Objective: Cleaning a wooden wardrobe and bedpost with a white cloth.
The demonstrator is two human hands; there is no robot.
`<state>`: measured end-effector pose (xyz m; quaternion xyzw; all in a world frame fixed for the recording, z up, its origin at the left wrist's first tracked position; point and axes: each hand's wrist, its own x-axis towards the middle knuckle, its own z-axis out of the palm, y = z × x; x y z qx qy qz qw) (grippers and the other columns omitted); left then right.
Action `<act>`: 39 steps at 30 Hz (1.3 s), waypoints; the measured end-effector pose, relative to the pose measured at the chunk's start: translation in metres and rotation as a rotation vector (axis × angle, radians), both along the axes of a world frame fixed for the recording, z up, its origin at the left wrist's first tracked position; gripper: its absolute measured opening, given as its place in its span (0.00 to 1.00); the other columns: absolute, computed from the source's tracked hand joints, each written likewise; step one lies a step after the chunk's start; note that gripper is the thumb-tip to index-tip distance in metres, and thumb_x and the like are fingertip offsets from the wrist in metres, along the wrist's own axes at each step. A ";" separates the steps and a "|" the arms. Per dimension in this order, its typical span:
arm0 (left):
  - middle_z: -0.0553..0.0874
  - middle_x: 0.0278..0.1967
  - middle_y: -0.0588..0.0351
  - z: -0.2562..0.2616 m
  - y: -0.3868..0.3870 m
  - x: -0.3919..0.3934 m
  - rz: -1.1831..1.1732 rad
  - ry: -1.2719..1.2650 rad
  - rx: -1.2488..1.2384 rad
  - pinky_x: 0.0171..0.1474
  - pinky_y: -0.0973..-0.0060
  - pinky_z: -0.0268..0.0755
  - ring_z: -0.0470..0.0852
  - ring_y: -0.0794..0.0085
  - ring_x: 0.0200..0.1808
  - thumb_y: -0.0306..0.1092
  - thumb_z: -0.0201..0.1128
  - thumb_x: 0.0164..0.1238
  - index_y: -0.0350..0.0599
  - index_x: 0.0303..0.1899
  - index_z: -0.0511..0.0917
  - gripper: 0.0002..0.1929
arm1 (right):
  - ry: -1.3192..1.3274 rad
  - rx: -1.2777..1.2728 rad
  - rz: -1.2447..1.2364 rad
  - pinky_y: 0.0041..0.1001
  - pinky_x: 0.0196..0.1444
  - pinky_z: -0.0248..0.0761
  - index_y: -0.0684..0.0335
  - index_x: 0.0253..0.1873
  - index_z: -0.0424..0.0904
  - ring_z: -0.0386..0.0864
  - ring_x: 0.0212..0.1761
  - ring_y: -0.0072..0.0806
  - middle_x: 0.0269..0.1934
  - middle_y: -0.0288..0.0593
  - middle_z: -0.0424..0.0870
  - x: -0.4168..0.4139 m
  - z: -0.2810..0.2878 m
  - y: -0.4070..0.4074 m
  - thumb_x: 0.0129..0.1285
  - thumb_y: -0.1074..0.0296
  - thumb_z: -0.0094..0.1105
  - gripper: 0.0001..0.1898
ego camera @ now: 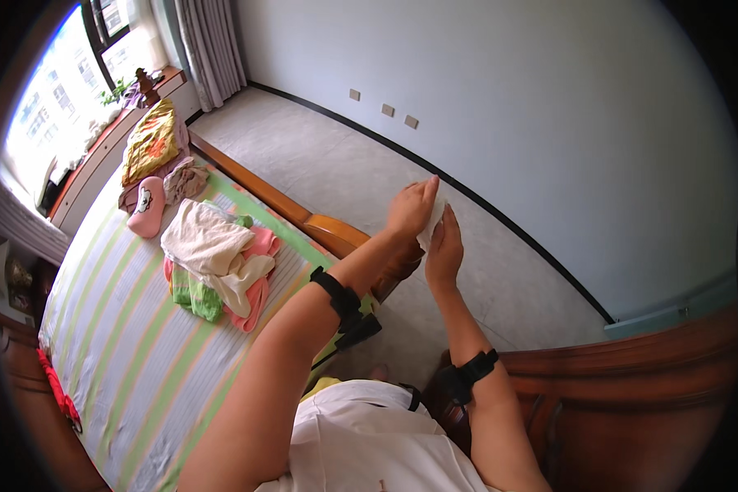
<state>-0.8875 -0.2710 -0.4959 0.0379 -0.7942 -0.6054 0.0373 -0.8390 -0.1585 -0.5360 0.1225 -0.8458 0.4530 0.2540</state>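
My left hand (413, 208) and my right hand (445, 249) are raised in front of me, palms facing each other. A small white cloth or tissue (432, 222) is pressed between them; its shape is mostly hidden by the hands. To the left, on the bed's striped sheet (154, 350), lies a loose heap of clothes: a cream garment (206, 237) on top, with a pink one (259, 301) and a green one (197, 298) beneath. Beyond the heap are a pink cushion-like item (147, 206), a crumpled brownish cloth (186, 180) and a folded yellow patterned fabric (154, 144).
A wooden bed footboard (338, 234) runs just left of my hands. Brown wooden furniture (627, 393) stands at the lower right. Past the tiled floor (307, 154) is a pale wall (498, 92) with outlets. A windowsill (107, 138) holds several things at the upper left.
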 end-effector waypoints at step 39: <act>0.87 0.50 0.42 0.015 0.015 0.005 0.272 0.148 -0.366 0.57 0.62 0.75 0.83 0.52 0.56 0.66 0.53 0.70 0.44 0.51 0.86 0.33 | -0.581 -0.415 0.366 0.28 0.67 0.68 0.63 0.76 0.60 0.72 0.68 0.31 0.68 0.46 0.72 -0.057 -0.005 0.023 0.80 0.58 0.39 0.25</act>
